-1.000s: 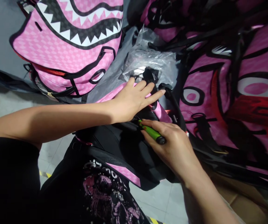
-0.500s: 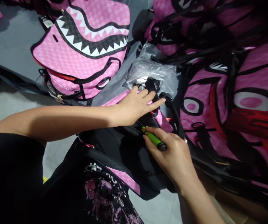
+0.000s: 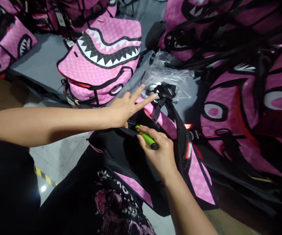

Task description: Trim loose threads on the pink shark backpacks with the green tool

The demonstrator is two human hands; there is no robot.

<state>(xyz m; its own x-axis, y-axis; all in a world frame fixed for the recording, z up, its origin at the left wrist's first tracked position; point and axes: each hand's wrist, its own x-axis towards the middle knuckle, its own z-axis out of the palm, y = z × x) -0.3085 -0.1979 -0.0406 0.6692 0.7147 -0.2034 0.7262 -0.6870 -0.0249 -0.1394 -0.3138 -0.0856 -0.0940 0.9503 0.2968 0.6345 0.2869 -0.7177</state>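
A black and pink bag (image 3: 131, 153) lies in front of me, across the table's edge and my lap. My right hand (image 3: 157, 143) is closed round a small green tool (image 3: 147, 138) with a black end, its tip pointing at the bag's black fabric. My left hand (image 3: 127, 107) rests on the bag just beyond the tool, index and middle fingers stretched apart; its thumb is partly hidden at the fabric. Black straps with a buckle (image 3: 167, 91) lie past my left fingertips.
A pink shark-mouth bag (image 3: 82, 68) lies on the grey table cover (image 3: 45, 52) at the left. Clear plastic wrap (image 3: 180, 73) sits behind the straps. More pink bags (image 3: 216, 107) are piled at the right and far left. Yellow-black tape (image 3: 45, 177) marks the floor.
My right hand has moved left along the black fabric with the green tool. My left hand has shifted left, uncovering the straps. More of the bag's pink side shows at the right.
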